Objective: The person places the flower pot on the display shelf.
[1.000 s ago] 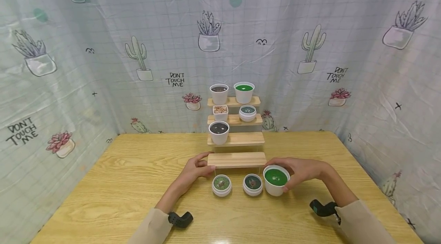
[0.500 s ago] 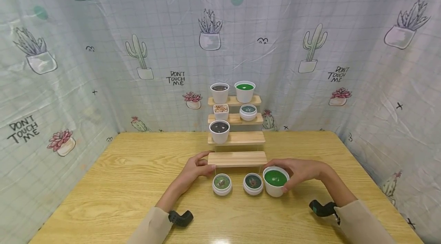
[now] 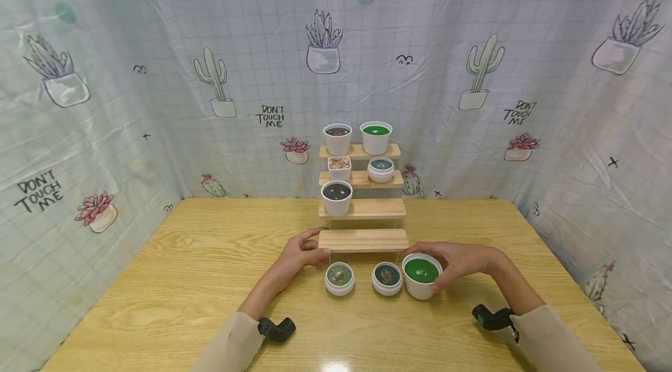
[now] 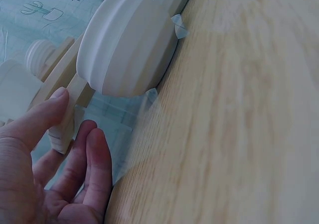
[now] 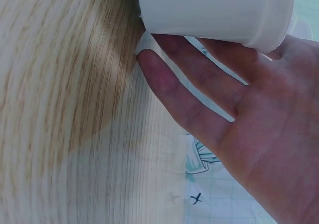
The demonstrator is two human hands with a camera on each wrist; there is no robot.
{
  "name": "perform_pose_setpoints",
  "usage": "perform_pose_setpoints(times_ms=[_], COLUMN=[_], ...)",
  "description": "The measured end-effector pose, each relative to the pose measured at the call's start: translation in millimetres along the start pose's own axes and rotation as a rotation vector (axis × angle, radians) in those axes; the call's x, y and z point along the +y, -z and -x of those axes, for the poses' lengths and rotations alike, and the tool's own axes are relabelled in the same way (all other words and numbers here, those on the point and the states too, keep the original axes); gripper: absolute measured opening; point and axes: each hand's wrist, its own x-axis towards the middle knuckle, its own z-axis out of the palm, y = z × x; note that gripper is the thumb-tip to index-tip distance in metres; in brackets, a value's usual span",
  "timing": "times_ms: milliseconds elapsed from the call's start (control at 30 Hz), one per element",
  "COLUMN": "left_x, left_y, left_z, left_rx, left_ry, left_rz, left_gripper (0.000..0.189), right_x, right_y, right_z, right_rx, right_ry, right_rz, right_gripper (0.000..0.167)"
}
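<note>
In the head view, a wooden stepped display stand (image 3: 363, 239) rises at the table's middle. My left hand (image 3: 296, 256) holds the left end of its lowest shelf, the thumb in front and fingers behind. In the left wrist view, that shelf end (image 4: 62, 134) sits between thumb and fingers. My right hand (image 3: 462, 261) grips a white pot with a green filling (image 3: 422, 270) at the stand's front right corner; its fingers curve around the pot's wall (image 5: 214, 10). Two low round white pots, one with a light green top (image 3: 339, 276), one with a dark top (image 3: 387, 276), stand before the lowest shelf.
On the upper shelves stand a dark-filled white pot (image 3: 337, 197), a square pot of pebbles (image 3: 339, 168), a low round pot (image 3: 380, 168), another dark-topped pot (image 3: 338, 139) and a green-filled pot (image 3: 375, 137). A cactus-print curtain (image 3: 367, 39) hangs around the wooden table (image 3: 210, 255).
The head view tips slightly downward, so the stand and curtain appear a little higher. Both hands keep their hold on the shelf end and the green-filled pot.
</note>
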Motion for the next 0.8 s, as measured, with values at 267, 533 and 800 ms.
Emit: perform_pose_setpoints(times_ms=[267, 533, 800], left_x=[1.8, -0.1, -0.4], left_y=[-0.4, -0.5, -0.1], left_z=[-0.2, -0.2, -0.4], left_rx=[0.001, -0.002, -0.002], left_ry=[-0.002, -0.005, -0.011], left_rz=[-0.002, -0.003, -0.003], left_gripper=[0.074, 0.076, 0.076], right_x=[-1.2, -1.5, -8.0], right_y=[1.0, 0.2, -0.4], right_z=[0.4, 0.9, 1.6], right_rx=[0.006, 0.017, 0.053], right_ry=[-0.005, 0.025, 0.031], right_rz=[0.013, 0.013, -0.005], right_gripper=[0.073, 0.072, 0.073])
